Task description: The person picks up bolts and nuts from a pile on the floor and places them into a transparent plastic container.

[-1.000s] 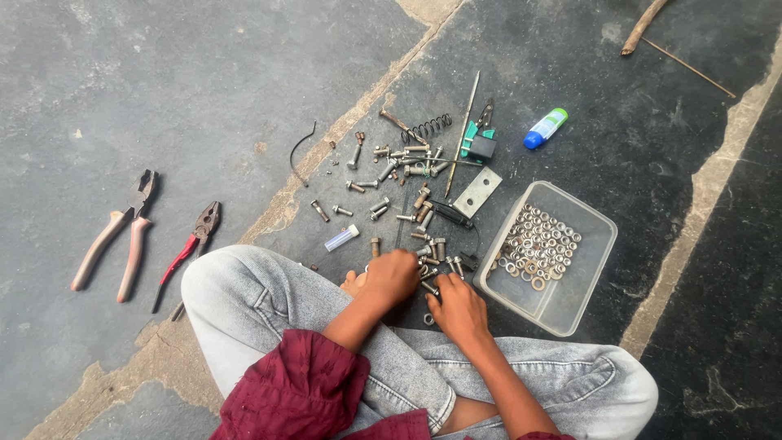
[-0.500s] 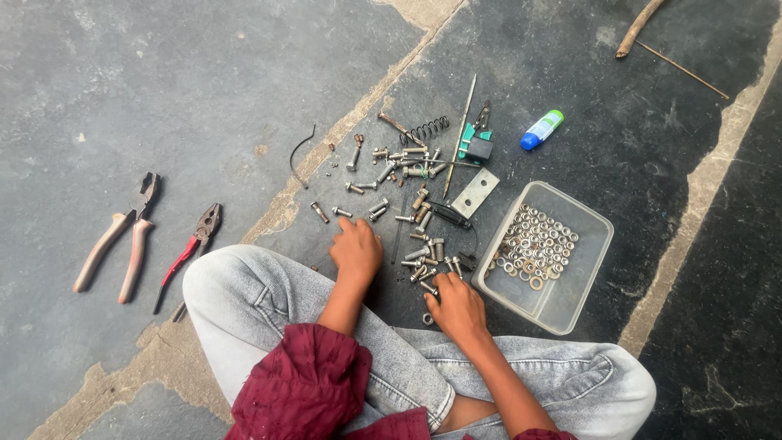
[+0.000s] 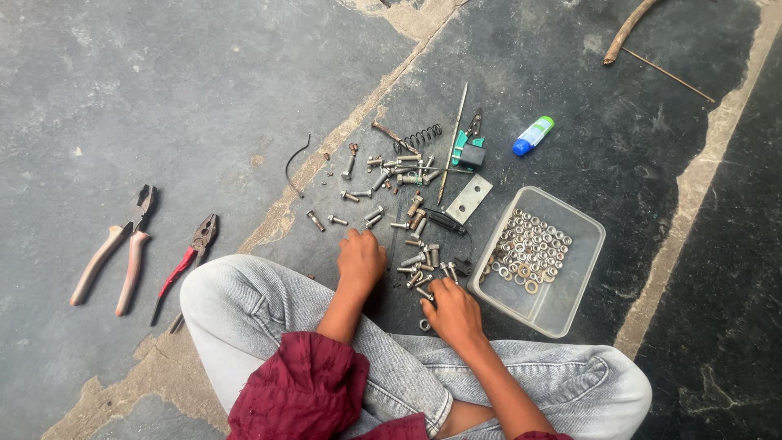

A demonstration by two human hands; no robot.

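Note:
I sit cross-legged on a stone floor in grey jeans and a maroon sleeve. My left hand [image 3: 361, 259] rests knuckles-up on the floor at the left edge of a scatter of bolts [image 3: 415, 220]. Its fingers are curled down, and what lies under them is hidden. My right hand [image 3: 454, 314] is just in front of my knee, with its fingertips pinched on a bolt [image 3: 427, 292] at the near end of the pile. A clear plastic tub [image 3: 570, 314] holding several nuts and washers stands right of that hand.
Two pairs of pliers lie at the left, one pale-handled [image 3: 114, 248] and one red-handled [image 3: 183, 261]. Beyond the bolts are a spring [image 3: 419, 137], a thin rod [image 3: 450, 147], a metal plate [image 3: 467, 199], a green-black part [image 3: 468, 151], a blue-green bottle [image 3: 532, 135] and a stick [image 3: 627, 28].
My left hand moved from the bolts beside my right hand out to the left, over the spot where a small white tube lay. My right hand has barely moved.

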